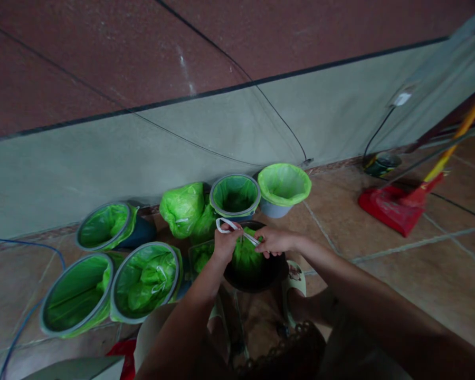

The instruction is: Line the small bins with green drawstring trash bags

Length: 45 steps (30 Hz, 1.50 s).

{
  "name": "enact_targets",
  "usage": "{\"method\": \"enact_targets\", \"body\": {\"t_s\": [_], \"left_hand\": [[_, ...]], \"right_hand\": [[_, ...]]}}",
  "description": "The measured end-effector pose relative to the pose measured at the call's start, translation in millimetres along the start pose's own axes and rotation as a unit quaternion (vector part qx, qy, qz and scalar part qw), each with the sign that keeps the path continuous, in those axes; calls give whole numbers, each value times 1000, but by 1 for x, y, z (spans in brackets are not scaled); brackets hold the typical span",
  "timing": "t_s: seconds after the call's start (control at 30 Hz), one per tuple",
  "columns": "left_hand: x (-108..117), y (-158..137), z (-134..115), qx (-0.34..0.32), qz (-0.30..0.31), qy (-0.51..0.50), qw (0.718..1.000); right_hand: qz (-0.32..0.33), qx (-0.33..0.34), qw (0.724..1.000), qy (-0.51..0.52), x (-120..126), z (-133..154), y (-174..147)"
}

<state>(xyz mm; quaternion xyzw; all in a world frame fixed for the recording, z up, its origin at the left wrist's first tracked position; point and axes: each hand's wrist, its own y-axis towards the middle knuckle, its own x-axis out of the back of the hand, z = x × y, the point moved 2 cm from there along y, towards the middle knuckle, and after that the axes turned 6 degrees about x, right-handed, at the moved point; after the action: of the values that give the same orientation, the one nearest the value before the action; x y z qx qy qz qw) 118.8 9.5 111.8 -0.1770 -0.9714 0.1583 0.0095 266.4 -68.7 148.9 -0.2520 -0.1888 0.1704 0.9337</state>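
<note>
A dark round bin (275,272) stands on the floor between my feet. In it sits a green plastic bag (246,262), its top gathered up under my hands. My left hand (226,241) is closed on a white drawstring (223,225), part of which loops up above the fingers. Close by on the right, my right hand (275,240) pinches white strands of the same drawstring, stretched between the two hands. How the strands cross or join there is too small to tell.
Several green-lined bins (79,295) stand at the left, one holding a tied bag (146,285). Along the wall are a full green bag (182,208), a lined bin (235,195) and a lined bucket (284,184). A red dustpan (396,206) lies at right; a blue cable (24,322) crosses the left floor.
</note>
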Motion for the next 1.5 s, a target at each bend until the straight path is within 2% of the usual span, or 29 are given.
{"method": "enact_targets", "body": {"t_s": [0.13, 0.3, 0.43, 0.5, 0.6, 0.7, 0.87, 1.0, 1.13, 1.23, 1.37, 1.5], "left_hand": [[-1, 1, 2, -52, -3, 66, 996], [0, 0, 3, -103, 7, 170, 980], [-4, -3, 8, -113, 20, 200, 973], [-7, -5, 9, -117, 35, 207, 971], [-11, -8, 7, -126, 34, 204, 970], [-11, -9, 4, -134, 18, 207, 969], [-8, -5, 3, -81, 52, 198, 975], [-7, -1, 7, -38, 79, 178, 980], [-6, 3, 11, -24, 65, 202, 977], [-5, 4, 12, -33, 61, 242, 968], [1, 5, 10, -56, 45, 307, 949], [5, 6, 11, -29, 61, 343, 937]], "right_hand": [[-19, -18, 1000, 4, 3, 2, -3], [-122, -16, 992, 16, 7, -6, 6], [-207, -27, 978, 2, 14, -17, 16], [-230, -4, 973, -13, 16, -19, 17], [-209, 47, 977, -10, 15, -15, 16], [-158, 52, 986, 27, 9, -10, 14], [-149, 57, 986, 45, 6, -12, 17], [-174, 57, 982, -44, 9, -14, 21], [-186, 58, 967, -163, 12, -5, 19], [-178, 32, 955, -236, 13, 0, 17], [-182, -60, 920, -342, 17, -2, 13], [-162, -101, 911, -366, 18, -5, 10]]}}
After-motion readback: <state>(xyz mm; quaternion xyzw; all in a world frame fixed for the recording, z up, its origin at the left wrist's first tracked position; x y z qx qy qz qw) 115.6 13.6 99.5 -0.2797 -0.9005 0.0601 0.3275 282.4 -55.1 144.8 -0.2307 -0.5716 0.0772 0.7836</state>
